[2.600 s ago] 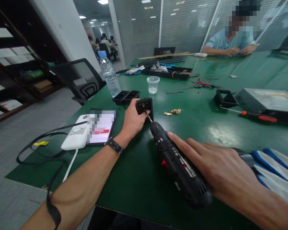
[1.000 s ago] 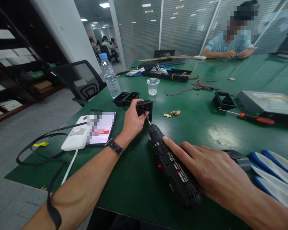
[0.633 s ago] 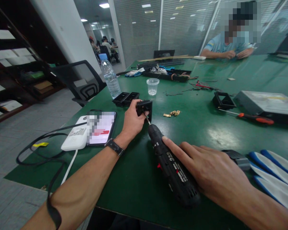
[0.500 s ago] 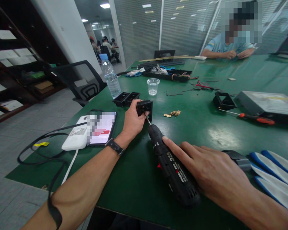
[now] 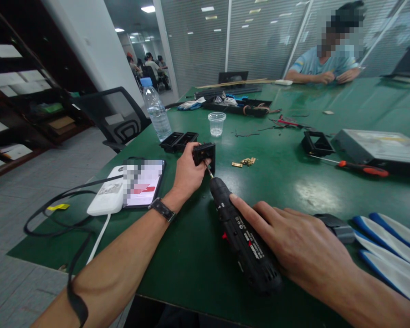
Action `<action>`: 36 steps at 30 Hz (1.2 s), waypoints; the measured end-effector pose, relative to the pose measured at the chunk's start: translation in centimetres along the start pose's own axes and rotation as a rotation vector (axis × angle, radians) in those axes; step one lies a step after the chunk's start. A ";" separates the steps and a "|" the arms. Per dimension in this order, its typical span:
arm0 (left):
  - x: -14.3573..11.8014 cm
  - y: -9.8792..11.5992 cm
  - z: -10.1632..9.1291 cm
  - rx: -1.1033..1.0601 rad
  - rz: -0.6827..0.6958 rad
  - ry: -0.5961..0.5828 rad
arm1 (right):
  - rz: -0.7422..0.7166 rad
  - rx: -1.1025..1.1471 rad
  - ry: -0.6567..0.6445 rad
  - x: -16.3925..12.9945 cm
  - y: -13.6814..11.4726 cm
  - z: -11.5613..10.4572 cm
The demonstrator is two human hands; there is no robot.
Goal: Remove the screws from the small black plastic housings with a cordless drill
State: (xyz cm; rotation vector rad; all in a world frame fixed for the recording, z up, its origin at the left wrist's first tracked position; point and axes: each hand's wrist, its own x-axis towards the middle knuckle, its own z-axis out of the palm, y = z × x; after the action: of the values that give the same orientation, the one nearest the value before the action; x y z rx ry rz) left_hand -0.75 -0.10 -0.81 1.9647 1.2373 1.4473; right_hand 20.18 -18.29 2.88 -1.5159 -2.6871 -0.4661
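My left hand (image 5: 188, 169) is closed around a small black plastic housing (image 5: 205, 151), held up over the green table. A black cordless screwdriver (image 5: 242, 239) lies in the grip of my right hand (image 5: 294, 237), its index finger stretched along the body. The tool's bit points into the near side of the housing, by my left fingers; its very tip is hard to make out. Small brass plates (image 5: 246, 162) lie in a loose pile to the right of the housing. Two similar black housings (image 5: 179, 141) rest just behind my left hand.
A water bottle (image 5: 155, 111) and a clear plastic cup (image 5: 216, 124) stand farther back. At left lie a phone (image 5: 145, 189), a white power bank (image 5: 105, 196) and cables. Right are another housing (image 5: 316, 145), a red-handled screwdriver (image 5: 364, 168), a metal box (image 5: 379, 150) and gloves (image 5: 389, 246). Someone sits opposite.
The whole view has shifted very slightly. Both hands keep the same hold, with the screwdriver still pointed at the housing.
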 end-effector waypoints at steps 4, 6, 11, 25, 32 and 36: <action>0.0 0.0 0.0 0.005 -0.004 0.004 | 0.007 -0.026 0.018 0.0 -0.1 0.1; 0.1 0.0 0.1 0.001 -0.001 0.009 | 0.013 -0.035 0.031 0.0 -0.2 0.1; 0.1 -0.1 0.0 -0.048 -0.025 0.007 | 0.025 -0.055 0.042 -0.1 -0.2 0.2; 0.1 0.0 0.0 -0.041 -0.019 0.000 | 0.011 -0.029 0.040 0.0 -0.1 0.2; 0.0 0.0 0.0 -0.022 0.001 0.000 | 0.015 -0.018 0.022 0.0 0.0 0.2; 0.0 0.0 0.0 -0.016 0.010 -0.001 | 0.004 -0.010 0.025 -0.1 0.1 0.1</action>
State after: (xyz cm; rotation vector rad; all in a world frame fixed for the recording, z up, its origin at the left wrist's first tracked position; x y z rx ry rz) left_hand -0.72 -0.12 -0.82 1.9631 1.2139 1.4564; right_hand 20.32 -18.30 2.75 -1.5073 -2.6670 -0.4958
